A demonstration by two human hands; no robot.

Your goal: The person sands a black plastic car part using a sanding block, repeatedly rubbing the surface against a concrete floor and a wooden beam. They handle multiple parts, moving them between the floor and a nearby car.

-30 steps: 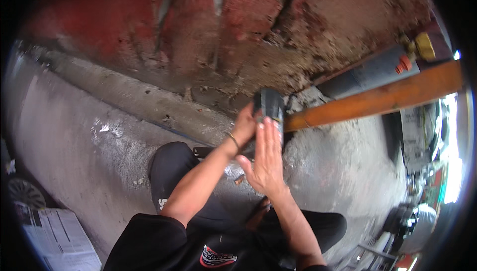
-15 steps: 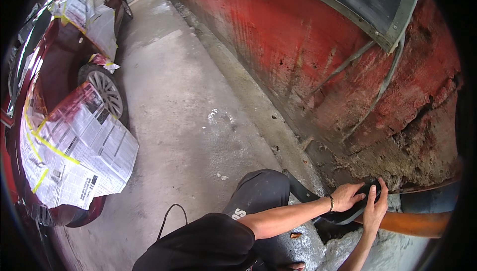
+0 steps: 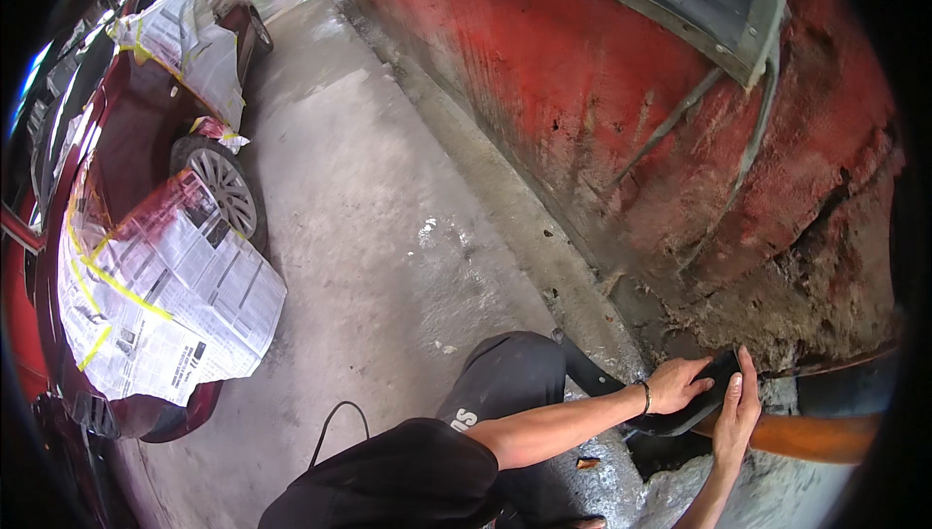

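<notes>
A long, curved black strip point(image 3: 720, 372), probably plastic or rubber trim, bows down beside the foot of the red wall; one end rises between my hands. My left hand point(image 3: 680, 385) grips this end from the left, its fingers bent over the surface and a dark band at its wrist. On the opposite edge, my right hand point(image 3: 738, 411) holds the same end, with fingers pointing up along it. The strip's other part runs behind my left forearm and shows again near my knee point(image 3: 515, 364). Its underside is hidden.
A dark red car point(image 3: 136, 131) masked with newspaper point(image 3: 194, 286) and yellow tape stands on the left. The worn red wall point(image 3: 582, 73) slopes along the right, crumbling low down. An orange pipe point(image 3: 815, 438) lies right of my hands. Wet concrete floor point(image 3: 359, 189) runs between.
My view has shifted slightly, so the car sits a little farther right and lower. Both hands keep their hold; the strip's end has turned slightly and my right fingers lie closer along its edge.
</notes>
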